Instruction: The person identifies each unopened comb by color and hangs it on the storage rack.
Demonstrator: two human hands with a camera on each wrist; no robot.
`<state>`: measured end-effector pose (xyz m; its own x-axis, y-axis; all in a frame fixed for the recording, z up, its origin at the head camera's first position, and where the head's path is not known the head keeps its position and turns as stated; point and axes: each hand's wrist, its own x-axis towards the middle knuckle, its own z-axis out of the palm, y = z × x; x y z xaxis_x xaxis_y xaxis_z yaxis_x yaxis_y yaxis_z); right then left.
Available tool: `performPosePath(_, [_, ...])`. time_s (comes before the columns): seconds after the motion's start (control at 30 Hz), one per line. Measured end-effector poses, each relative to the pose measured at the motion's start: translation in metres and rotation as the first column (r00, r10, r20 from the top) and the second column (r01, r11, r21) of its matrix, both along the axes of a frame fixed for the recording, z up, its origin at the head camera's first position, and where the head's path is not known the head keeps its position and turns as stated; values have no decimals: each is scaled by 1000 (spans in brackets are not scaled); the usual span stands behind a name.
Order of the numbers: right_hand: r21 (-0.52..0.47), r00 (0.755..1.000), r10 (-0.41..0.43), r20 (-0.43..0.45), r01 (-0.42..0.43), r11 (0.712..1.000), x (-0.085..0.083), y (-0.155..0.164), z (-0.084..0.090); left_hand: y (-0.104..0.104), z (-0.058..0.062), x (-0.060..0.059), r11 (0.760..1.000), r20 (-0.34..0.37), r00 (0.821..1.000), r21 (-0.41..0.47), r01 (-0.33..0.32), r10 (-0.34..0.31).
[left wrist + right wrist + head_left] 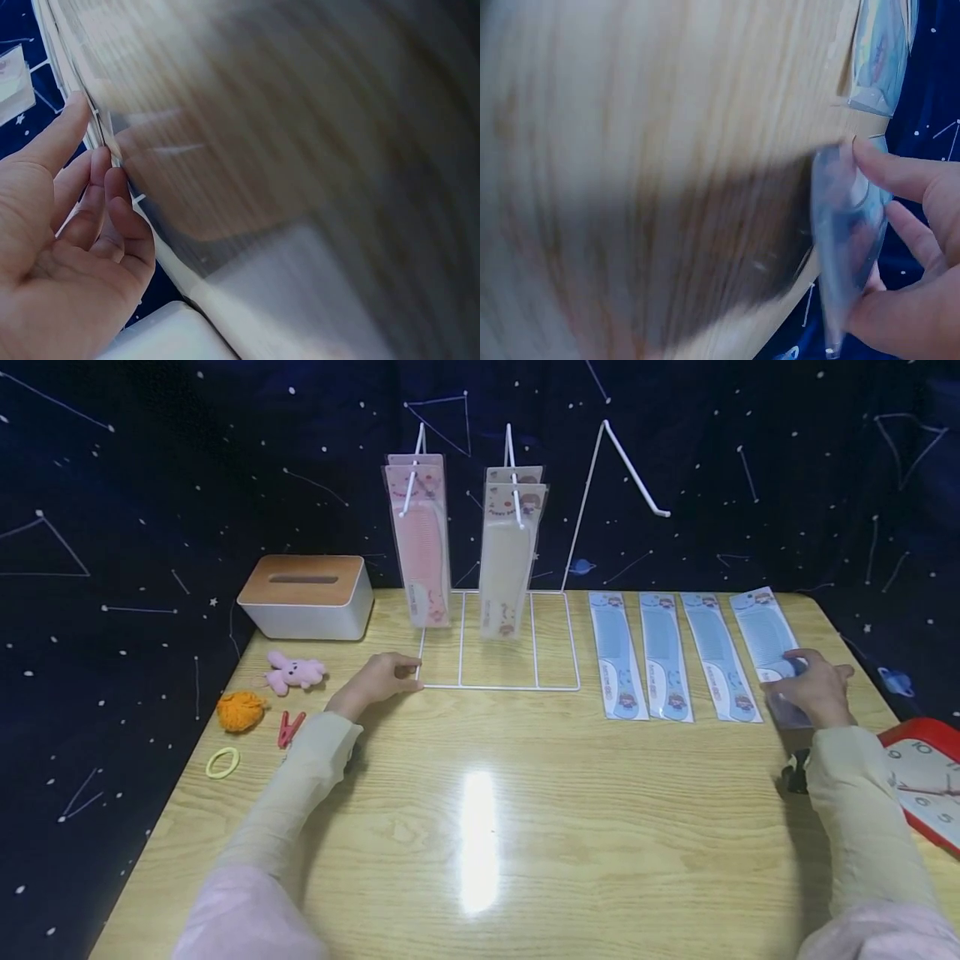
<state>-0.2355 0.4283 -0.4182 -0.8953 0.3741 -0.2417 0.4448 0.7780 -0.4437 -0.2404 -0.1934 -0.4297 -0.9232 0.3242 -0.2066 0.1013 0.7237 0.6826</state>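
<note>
A white wire display rack (517,687) stands at the back middle of the table. My left hand (377,683) is at its front left corner, thumb and fingertips pinching the base wire, as the left wrist view also shows. Pink packaged combs (422,556) hang from the left hook and cream packaged combs (510,564) from the middle one; the right hook is bare. On the right, my right hand (816,689) grips the lower part of the rightmost blue packaged comb (763,627). In the right wrist view, the fingers (904,176) hold the clear packet (844,225) by its sides, its near end raised.
Three more blue packaged combs (663,656) lie side by side right of the rack. A red-rimmed clock (926,777) is at the right edge. On the left are a tissue box (307,610), pink plush toy (296,672), orange pompom (240,712), red clip (289,728) and yellow ring (210,768).
</note>
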Motion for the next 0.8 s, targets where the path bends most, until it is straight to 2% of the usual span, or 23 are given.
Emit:
performPosePath(0.2, [-61, 1000, 6, -25, -7, 998, 2, -1, 0, 0, 1, -1, 1000, 2, 1000, 8, 1, -1])
performPosePath(0.33, [-81, 989, -4, -149, -8, 997, 4, -8, 3, 0, 0, 0, 1000, -1, 1000, 2, 3, -3])
performPosePath(0.43, [-98, 969, -7, -248, -18, 995, 8, -21, 11, -1, 0, 0, 1000, 1, 1000, 1, 1, -1])
performPosePath(0.63, [-179, 930, 0, -367, -70, 981, 24, -63, 31, 0, 0, 1, 1000, 7, 1000, -5, 0, 0])
performPosePath(0.8, [-235, 870, 11, -492, -145, 961, 45, -101, 47, 0, 0, 1, 1000, 15, 1000, 0, 0, 0])
